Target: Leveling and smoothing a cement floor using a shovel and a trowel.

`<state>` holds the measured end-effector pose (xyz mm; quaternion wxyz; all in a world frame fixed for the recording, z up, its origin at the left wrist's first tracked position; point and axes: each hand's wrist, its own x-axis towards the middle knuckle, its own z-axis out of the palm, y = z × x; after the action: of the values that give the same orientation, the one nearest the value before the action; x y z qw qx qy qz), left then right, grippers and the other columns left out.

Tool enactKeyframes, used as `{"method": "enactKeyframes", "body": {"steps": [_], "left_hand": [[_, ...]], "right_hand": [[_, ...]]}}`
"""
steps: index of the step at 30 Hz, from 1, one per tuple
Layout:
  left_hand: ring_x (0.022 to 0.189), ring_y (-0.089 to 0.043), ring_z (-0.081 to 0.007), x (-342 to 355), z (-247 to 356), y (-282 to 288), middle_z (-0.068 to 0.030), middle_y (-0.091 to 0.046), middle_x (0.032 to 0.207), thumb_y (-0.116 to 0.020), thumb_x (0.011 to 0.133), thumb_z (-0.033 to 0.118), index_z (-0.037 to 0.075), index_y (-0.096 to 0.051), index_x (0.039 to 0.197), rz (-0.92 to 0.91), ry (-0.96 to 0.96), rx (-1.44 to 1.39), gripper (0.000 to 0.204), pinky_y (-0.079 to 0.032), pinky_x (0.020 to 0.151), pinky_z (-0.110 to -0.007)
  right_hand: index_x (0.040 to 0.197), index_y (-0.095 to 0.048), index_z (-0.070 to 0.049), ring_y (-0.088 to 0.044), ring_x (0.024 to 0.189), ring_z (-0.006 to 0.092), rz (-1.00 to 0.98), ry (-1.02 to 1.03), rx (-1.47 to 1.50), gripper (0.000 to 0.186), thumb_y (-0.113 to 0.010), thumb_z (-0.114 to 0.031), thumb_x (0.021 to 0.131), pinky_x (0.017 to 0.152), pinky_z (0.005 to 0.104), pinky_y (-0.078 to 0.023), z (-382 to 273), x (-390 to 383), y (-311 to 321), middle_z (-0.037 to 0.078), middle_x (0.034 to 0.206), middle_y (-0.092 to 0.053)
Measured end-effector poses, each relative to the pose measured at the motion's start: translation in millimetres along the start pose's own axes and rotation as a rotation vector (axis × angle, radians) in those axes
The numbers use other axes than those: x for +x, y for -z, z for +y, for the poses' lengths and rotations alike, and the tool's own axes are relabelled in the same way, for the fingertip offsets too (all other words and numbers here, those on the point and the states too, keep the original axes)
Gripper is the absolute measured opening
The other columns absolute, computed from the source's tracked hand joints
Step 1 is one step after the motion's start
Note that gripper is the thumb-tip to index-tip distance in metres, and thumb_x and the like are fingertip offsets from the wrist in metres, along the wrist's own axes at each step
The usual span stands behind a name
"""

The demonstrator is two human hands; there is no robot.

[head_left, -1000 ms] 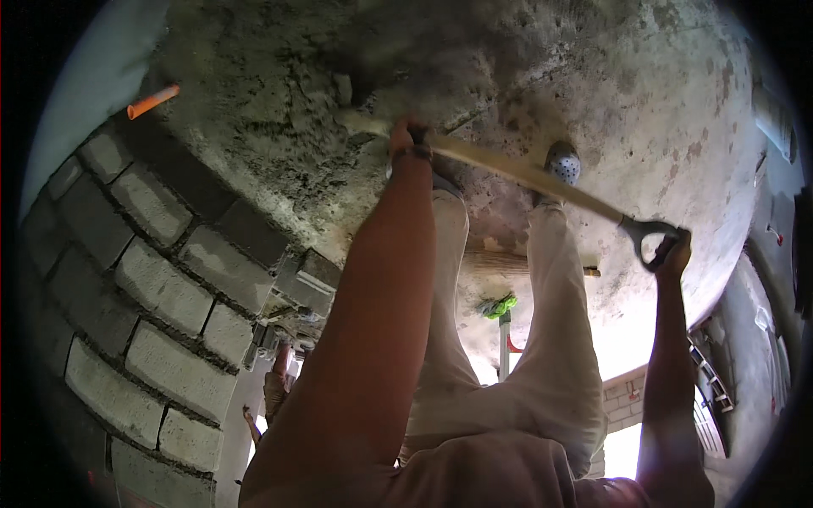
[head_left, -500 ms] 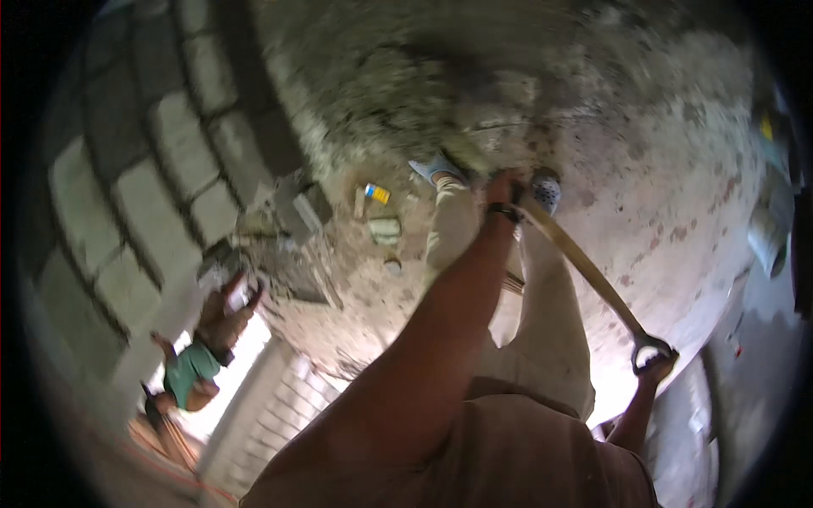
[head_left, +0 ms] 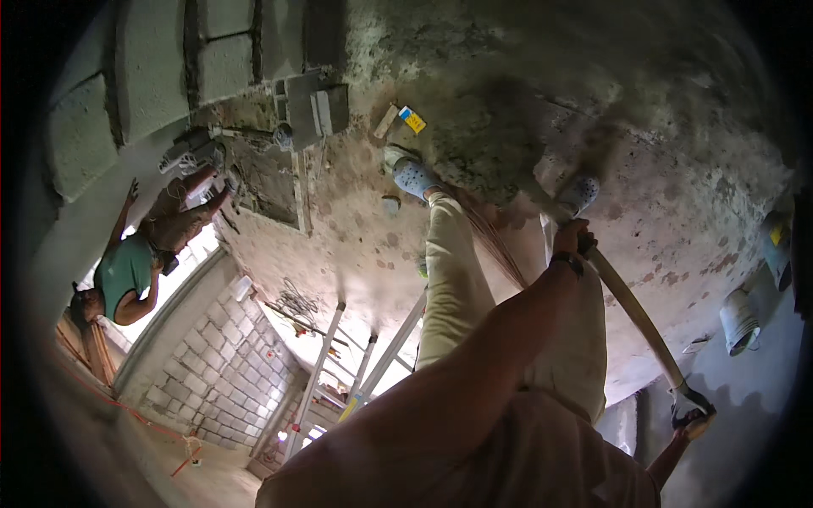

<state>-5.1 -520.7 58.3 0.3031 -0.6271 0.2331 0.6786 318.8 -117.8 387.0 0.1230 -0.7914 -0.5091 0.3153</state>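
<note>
A long-handled shovel [head_left: 631, 306] slants from near my feet up to the right. My left hand [head_left: 574, 239], with a black band at the wrist, is closed round the lower part of its wooden shaft. Out at the right, my right hand [head_left: 698, 425] grips the dark D-shaped handle end. The shovel's lower end lies in shade beside a dark, wet-looking heap of mortar [head_left: 483, 169] on the floor; its blade is hard to make out. My feet, in pale perforated clogs [head_left: 412, 177], stand on either side of the heap.
A co-worker in a green shirt [head_left: 127, 269] is at the left, by a framed board [head_left: 269, 190]. A stepladder [head_left: 322, 381] stands behind me. A blue-and-yellow packet [head_left: 412, 119] lies ahead; a pale bucket [head_left: 739, 323] is at the right. Block walls [head_left: 152, 59] rise at the left.
The view has swung round, bringing the ladder and more of the co-worker into sight. My left hand and the shovel sit lower and farther right in the picture; both hands keep hold of it.
</note>
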Motion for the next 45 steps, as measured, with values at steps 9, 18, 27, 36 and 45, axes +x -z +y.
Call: {"method": "enactKeyframes", "body": {"steps": [9, 18, 27, 36, 45], "left_hand": [[0.059, -0.06, -0.0229, 21.3, 280.1, 180.8, -0.0084, -0.059, 0.066, -0.064, 0.075, 0.018, 0.007, -0.059, 0.078, -0.103, -0.317, -0.212, 0.012, -0.053, 0.057, -0.035], [0.062, -0.057, -0.0256, -27.8, 637.1, 342.9, -0.0089, -0.058, 0.066, -0.064, 0.08, 0.013, 0.004, -0.059, 0.074, 0.139, -0.66, -0.057, 0.013, -0.052, 0.06, -0.04], [0.056, -0.054, -0.0197, -85.6, 729.5, 428.4, -0.0059, -0.054, 0.069, -0.061, 0.089, 0.014, 0.005, -0.055, 0.088, 0.175, -0.64, -0.099, 0.012, -0.049, 0.054, -0.035], [0.055, -0.055, -0.0204, -117.3, 669.8, 384.6, -0.0067, -0.053, 0.071, -0.065, 0.087, 0.02, 0.004, -0.054, 0.093, 0.184, -0.676, -0.173, 0.021, -0.049, 0.051, -0.034], [0.063, -0.056, -0.0253, -178.9, 583.6, 355.0, -0.0116, -0.056, 0.077, -0.067, 0.081, 0.013, -0.002, -0.057, 0.101, 0.18, -0.696, -0.103, 0.027, -0.05, 0.057, -0.038]], "right_hand": [[0.094, -0.055, -0.013, -0.037, 0.054, 0.0054, -0.466, 0.186, -0.031, 0.029, -0.049, -0.041, 0.095, 0.049, 0.0221, -0.028, 16.2, -131.6, -247.5, -0.005, 0.071, -0.047], [0.073, -0.05, -0.015, -0.039, 0.05, 0.0073, -1.019, 0.36, 0.015, 0.025, -0.052, -0.027, 0.095, 0.048, 0.0233, -0.033, 54.3, -544.7, -460.1, -0.004, 0.059, -0.041], [0.061, -0.057, -0.017, -0.057, 0.059, 0.0205, -1.807, 1.781, -0.171, 0.02, -0.072, -0.03, 0.064, 0.057, 0.0382, -0.046, 117.4, -850.8, -520.0, 0.002, 0.06, -0.051], [0.083, -0.062, -0.02, -0.057, 0.065, 0.0191, -1.914, 1.976, -0.402, 0.023, -0.075, -0.028, 0.065, 0.062, 0.0364, -0.044, 83.8, -843.7, -500.3, -0.001, 0.071, -0.055], [0.083, -0.063, -0.014, -0.063, 0.072, 0.023, -2.024, 1.676, -1.104, 0.023, -0.073, -0.025, 0.065, 0.067, 0.0376, -0.05, -19.3, -790.1, -446.7, 0.005, 0.076, -0.063]]}}
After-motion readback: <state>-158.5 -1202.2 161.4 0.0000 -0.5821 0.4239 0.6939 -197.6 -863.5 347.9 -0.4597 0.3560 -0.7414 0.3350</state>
